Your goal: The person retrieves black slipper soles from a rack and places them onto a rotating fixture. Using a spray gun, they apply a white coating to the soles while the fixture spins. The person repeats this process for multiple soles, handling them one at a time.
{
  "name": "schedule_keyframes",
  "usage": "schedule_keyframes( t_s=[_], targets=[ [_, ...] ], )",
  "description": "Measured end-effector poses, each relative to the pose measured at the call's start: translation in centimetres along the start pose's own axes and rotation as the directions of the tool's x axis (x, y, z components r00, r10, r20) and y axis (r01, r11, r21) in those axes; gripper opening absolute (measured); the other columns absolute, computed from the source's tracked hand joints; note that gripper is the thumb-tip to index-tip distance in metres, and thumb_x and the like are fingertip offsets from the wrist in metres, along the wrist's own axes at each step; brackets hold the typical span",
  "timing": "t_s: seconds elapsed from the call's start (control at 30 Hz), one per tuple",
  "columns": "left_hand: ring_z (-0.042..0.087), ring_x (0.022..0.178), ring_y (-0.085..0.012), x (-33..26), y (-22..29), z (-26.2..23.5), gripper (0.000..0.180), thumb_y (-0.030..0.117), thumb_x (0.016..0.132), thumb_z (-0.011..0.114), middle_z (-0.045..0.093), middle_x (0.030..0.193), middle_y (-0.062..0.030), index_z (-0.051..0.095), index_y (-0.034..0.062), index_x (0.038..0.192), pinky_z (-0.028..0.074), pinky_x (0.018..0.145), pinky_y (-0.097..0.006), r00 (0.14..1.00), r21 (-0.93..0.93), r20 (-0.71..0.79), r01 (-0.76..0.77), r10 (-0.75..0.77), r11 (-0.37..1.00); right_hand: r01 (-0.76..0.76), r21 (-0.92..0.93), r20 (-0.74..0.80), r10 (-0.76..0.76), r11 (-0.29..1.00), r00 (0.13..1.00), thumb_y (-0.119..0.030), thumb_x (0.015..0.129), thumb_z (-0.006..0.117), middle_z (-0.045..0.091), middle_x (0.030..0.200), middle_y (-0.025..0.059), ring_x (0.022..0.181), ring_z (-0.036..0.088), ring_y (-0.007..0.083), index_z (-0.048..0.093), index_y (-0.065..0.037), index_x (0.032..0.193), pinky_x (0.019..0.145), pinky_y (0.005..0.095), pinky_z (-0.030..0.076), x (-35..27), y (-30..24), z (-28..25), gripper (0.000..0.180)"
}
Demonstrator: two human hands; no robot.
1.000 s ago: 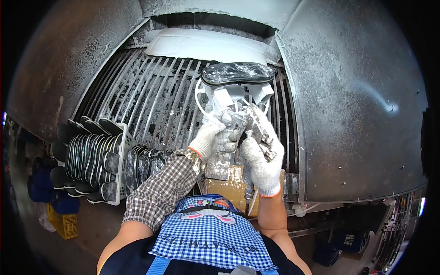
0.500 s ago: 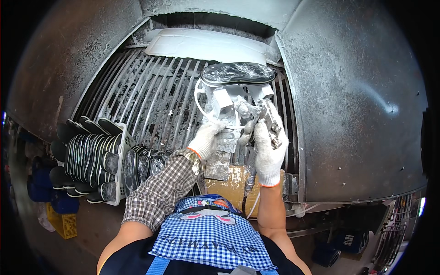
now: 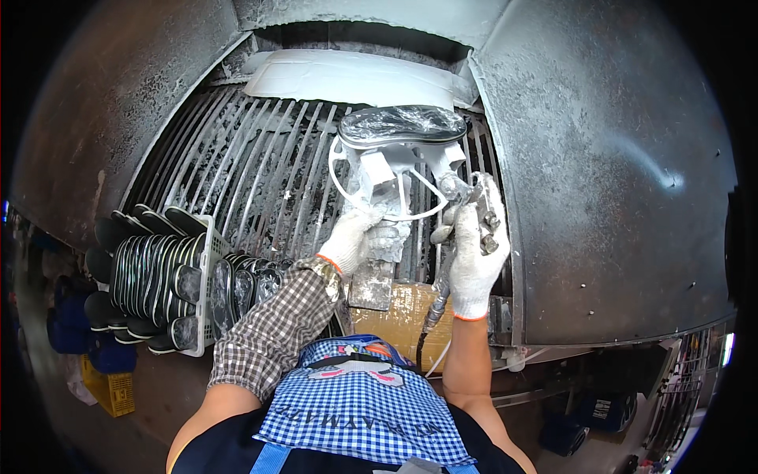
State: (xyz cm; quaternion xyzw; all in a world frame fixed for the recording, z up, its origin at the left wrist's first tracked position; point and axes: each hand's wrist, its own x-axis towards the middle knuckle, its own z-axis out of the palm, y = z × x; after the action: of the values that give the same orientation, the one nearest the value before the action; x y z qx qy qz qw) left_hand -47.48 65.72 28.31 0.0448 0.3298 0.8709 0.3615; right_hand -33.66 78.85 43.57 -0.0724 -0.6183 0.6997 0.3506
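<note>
A shoe sole (image 3: pixel 404 126), dark with a shiny clear film and a pale edge, rests on a white-crusted stand. Beneath it is a white spoked wheel (image 3: pixel 401 191); my left hand (image 3: pixel 347 242), gloved in white, is closed on its near left rim. My right hand (image 3: pixel 478 254), also gloved, grips a metal spray gun (image 3: pixel 450 225) with a hose trailing down from it. The gun's head is right of the wheel, below the sole. Part of the gun's handle is hidden by my fingers.
At the left stands a white plastic basket (image 3: pixel 207 296) packed with dark soles, and more film-covered soles (image 3: pixel 249 276) lie beside it. Coated metal bars (image 3: pixel 260 182) run under the stand. Dark metal walls (image 3: pixel 608 174) close in both sides. A white sheet (image 3: pixel 347 77) lies at the back.
My right hand has moved the spray gun a little to the right, away from the wheel's middle, so more of the spokes shows. My left hand stays at the rim.
</note>
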Motion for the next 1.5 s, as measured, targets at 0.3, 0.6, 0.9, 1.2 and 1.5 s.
schedule_keyframes(
  t_s=[0.3,0.6,0.9,1.2,1.5],
  targets=[
    [0.072,0.109,-0.0281,-1.1,1.0,1.5,0.036,0.013,0.105,0.063,0.07,0.13,-0.0186,0.059,-0.0034,0.138,0.064,0.091,-0.044,0.999,0.055,-0.029,0.034,-0.032,0.998,-0.077,0.108,0.126,0.064,0.991,0.99,-0.008,0.107,0.063,0.069,0.102,0.0042,0.079,0.064,0.0071,0.045,0.004,0.158,0.071,0.0238,0.056,-1.0,-0.8,0.7,0.054],
    [0.075,0.101,-0.0311,-1.0,1.4,0.9,0.026,0.011,0.106,0.061,0.07,0.121,-0.0187,0.06,-0.0022,0.128,0.065,0.088,-0.046,1.0,0.046,-0.013,-0.005,0.006,0.999,-0.022,0.086,-0.016,0.024,0.996,1.0,-0.009,0.108,0.063,0.067,0.096,0.0032,0.074,0.062,0.0058,0.046,0.004,0.157,0.066,0.0216,0.053,0.6,0.0,-1.2,0.054],
    [0.074,0.103,-0.0323,-0.3,1.1,-0.7,0.029,0.012,0.106,0.062,0.07,0.12,-0.0178,0.061,-0.0024,0.131,0.064,0.091,-0.049,1.0,0.083,-0.022,0.005,-0.004,0.997,0.039,-0.05,-0.113,-0.044,0.998,0.993,-0.006,0.107,0.062,0.068,0.108,0.0055,0.078,0.061,0.0058,0.045,0.004,0.158,0.069,0.0208,0.052,0.2,-0.6,-1.7,0.054],
    [0.073,0.105,-0.0296,-0.8,2.0,-1.0,0.034,0.016,0.105,0.063,0.072,0.123,-0.0178,0.062,-0.0005,0.135,0.062,0.093,-0.046,0.997,0.125,-0.072,-0.007,0.017,0.992,-0.009,0.086,-0.032,0.012,0.996,0.999,-0.007,0.107,0.064,0.067,0.098,0.005,0.075,0.063,0.0071,0.046,0.004,0.156,0.065,0.0224,0.054,0.6,-0.3,-2.6,0.054],
    [0.073,0.103,-0.0274,-1.8,3.6,-1.1,0.036,0.022,0.107,0.061,0.073,0.121,-0.0145,0.062,0.0014,0.136,0.061,0.09,-0.042,0.994,0.131,-0.067,-0.074,0.084,0.989,0.009,-0.004,-0.123,-0.01,1.0,0.992,-0.011,0.109,0.062,0.066,0.092,0.0037,0.072,0.061,0.0069,0.044,0.004,0.158,0.065,0.0233,0.055,1.7,-1.8,-4.3,0.054]
  ],
)
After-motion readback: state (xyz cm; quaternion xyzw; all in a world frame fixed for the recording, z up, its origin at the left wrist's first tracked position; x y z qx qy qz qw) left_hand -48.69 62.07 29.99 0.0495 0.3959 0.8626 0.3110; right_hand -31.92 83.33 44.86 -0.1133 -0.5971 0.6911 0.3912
